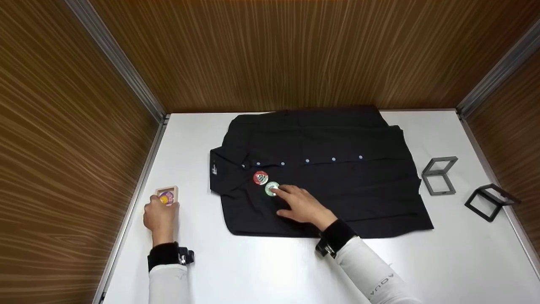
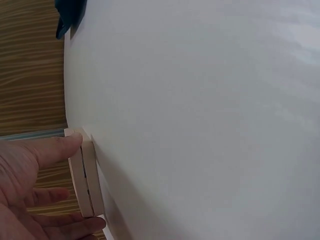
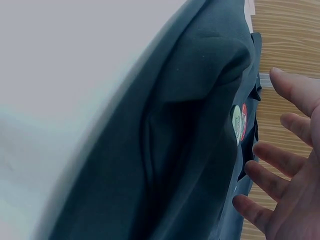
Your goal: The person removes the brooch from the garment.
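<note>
A black short-sleeved shirt (image 1: pixel 337 190) lies flat, collar to the left, with a row of pale buttons. On its chest are a red badge (image 1: pixel 260 176) and a green-and-white badge (image 1: pixel 268 185). My right hand (image 1: pixel 303 206) is over the shirt, fingers spread, one fingertip at the green badge; whether it presses cannot be told. At the table's left edge my left hand (image 1: pixel 159 215) grips a small pale wooden frame (image 1: pixel 176 191) holding a purple and yellow badge (image 1: pixel 168 196). In the left wrist view, thumb and fingers hold opposite ends of the frame (image 2: pixel 88 175).
A grey hinged frame (image 1: pixel 439 193) stands open right of the shirt. Farther right is a black hinged frame (image 1: pixel 486 217), also open. Wood-grain panels (image 1: pixel 270 55) wall the white table (image 1: pixel 253 270) at the back and both sides.
</note>
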Motion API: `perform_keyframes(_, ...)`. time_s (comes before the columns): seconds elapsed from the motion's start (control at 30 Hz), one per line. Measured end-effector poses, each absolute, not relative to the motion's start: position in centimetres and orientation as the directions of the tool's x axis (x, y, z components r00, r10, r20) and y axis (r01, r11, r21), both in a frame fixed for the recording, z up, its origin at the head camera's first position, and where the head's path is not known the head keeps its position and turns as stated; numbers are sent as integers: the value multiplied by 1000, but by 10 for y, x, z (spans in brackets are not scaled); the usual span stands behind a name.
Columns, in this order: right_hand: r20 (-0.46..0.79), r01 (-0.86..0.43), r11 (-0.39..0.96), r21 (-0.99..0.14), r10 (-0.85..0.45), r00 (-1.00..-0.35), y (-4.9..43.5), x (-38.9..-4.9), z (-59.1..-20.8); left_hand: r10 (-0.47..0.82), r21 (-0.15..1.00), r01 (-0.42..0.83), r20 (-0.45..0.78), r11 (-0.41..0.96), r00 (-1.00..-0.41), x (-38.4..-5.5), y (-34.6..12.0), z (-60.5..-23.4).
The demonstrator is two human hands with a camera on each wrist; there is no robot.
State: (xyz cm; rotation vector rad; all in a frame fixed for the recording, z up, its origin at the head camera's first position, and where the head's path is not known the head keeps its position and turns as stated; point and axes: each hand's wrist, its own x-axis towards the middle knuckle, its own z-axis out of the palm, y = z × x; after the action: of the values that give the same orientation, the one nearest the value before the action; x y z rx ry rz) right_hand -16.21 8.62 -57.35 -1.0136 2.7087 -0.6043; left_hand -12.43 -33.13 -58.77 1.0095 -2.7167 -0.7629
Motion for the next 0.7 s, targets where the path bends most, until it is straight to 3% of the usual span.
perform_keyframes(0.7, -25, -589, 682, -434, -662, -749, 90, -163, -575, -638, 517, -560, -34, 647, -769, -125, -331, -593)
